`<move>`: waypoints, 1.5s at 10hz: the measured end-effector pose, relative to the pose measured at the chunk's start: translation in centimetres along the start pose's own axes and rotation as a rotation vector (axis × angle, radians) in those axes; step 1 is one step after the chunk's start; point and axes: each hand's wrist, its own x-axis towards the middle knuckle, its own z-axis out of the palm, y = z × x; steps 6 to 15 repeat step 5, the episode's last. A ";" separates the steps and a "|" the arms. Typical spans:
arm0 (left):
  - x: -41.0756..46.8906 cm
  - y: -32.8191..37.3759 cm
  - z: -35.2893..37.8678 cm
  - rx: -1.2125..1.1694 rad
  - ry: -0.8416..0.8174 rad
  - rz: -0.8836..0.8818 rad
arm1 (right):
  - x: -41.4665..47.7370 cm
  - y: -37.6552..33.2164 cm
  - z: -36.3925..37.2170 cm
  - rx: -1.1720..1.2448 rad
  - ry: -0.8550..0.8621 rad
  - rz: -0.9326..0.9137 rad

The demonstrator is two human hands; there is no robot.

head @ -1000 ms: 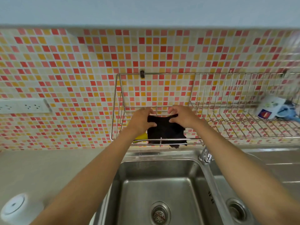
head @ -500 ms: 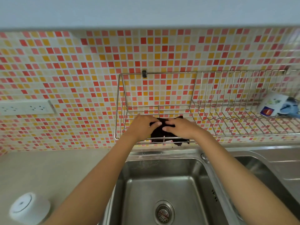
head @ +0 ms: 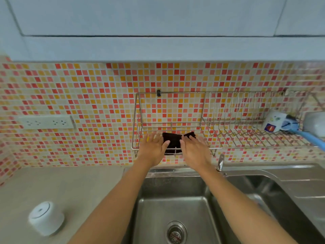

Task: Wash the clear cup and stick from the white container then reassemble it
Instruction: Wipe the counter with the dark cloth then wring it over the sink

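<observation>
A white container [head: 46, 218] stands on the beige counter at the lower left, far from both hands. A dark cloth [head: 173, 140] lies on the left end of the wire rack [head: 228, 147] on the tiled wall. My left hand [head: 154, 148] is just left of the cloth and my right hand [head: 194, 149] just right of it. Both have straight, spread fingers that touch the cloth's edges or hover over them. Neither hand holds anything. No clear cup or stick is visible.
A steel double sink [head: 175, 205] with a drain [head: 176, 234] lies below my arms, a tap [head: 220, 162] behind it. A white bottle [head: 274, 122] and a blue-handled brush [head: 304, 134] lie on the rack's right end. A socket strip [head: 46, 122] is on the wall.
Both hands have let go of the dark cloth, which lies on the rack, and have spread open and drawn back slightly. The view has tilted up.
</observation>
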 end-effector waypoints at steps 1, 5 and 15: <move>-1.8 0.1 0.2 -0.006 0.005 -0.012 | -0.8 -0.2 -0.7 0.015 -0.046 0.026; -7.4 -3.8 -2.8 -0.060 0.026 -0.065 | -1.2 -4.3 -8.5 0.145 -0.233 -0.086; -7.4 -3.8 -2.8 -0.060 0.026 -0.065 | -1.2 -4.3 -8.5 0.145 -0.233 -0.086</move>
